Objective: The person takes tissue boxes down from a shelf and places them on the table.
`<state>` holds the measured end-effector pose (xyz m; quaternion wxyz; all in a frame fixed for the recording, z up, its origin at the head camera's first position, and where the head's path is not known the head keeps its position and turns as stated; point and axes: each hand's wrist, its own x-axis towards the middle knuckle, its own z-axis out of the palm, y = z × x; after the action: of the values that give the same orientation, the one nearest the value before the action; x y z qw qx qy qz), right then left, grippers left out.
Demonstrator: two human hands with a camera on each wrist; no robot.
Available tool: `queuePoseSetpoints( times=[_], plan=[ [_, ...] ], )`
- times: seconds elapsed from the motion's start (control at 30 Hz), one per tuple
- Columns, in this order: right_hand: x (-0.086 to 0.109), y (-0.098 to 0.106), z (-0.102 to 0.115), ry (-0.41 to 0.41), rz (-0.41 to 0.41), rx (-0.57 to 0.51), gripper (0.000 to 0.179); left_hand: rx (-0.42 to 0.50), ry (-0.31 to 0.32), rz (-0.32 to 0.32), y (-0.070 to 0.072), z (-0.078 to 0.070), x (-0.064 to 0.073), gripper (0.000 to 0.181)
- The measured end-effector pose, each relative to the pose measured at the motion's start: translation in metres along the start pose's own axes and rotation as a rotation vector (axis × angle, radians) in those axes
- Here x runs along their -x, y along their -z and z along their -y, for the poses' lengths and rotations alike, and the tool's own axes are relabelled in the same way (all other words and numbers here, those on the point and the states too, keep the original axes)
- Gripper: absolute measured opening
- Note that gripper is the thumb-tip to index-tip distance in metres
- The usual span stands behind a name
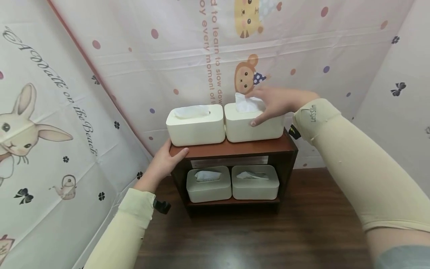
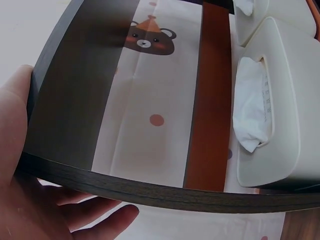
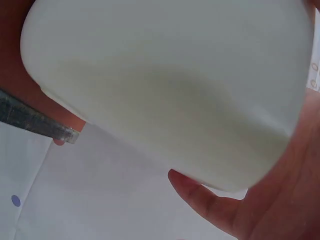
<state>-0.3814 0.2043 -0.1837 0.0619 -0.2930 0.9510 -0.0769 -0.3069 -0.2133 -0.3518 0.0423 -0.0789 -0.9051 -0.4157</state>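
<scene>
Two cream tissue boxes stand side by side on top of a small brown wooden shelf (image 1: 208, 150). My right hand (image 1: 277, 101) spans the right upper tissue box (image 1: 258, 129), thumb on its front and other fingers near the white tissue (image 1: 246, 104) and back edge. In the right wrist view this box fills most of the picture, the hand curving round it. My left hand (image 1: 162, 162) rests at the shelf's left front corner, thumb along the front edge. In the left wrist view its fingers (image 2: 107, 225) lie extended outside the side panel. Beside it sits the left upper tissue box (image 1: 196, 129).
Below, on the lower board, are two more tissue boxes, a left one (image 1: 209, 190) and a right one (image 1: 255, 188), tissue showing in each. A printed cloth wall (image 1: 161, 71) stands close behind the shelf. Dark wooden floor (image 1: 235, 239) lies in front.
</scene>
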Motion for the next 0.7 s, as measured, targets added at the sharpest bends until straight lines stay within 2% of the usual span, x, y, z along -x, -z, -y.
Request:
queuePoseSetpoints(
  times=[0.17, 0.4, 0.7],
  plan=[
    [-0.001, -0.007, -0.001, 0.015, 0.018, -0.01, 0.119, 0.045, 0.001, -0.007, -0.002, 0.001, -0.001, 0.098],
    [-0.001, -0.015, -0.003, -0.012, -0.016, 0.029, 0.117, 0.074, 0.002, -0.009, -0.002, 0.001, 0.0, 0.1],
    [0.001, -0.015, 0.003, -0.005, -0.02, 0.107, 0.118, 0.066, -0.005, -0.013, -0.003, 0.002, -0.002, 0.1]
  ],
)
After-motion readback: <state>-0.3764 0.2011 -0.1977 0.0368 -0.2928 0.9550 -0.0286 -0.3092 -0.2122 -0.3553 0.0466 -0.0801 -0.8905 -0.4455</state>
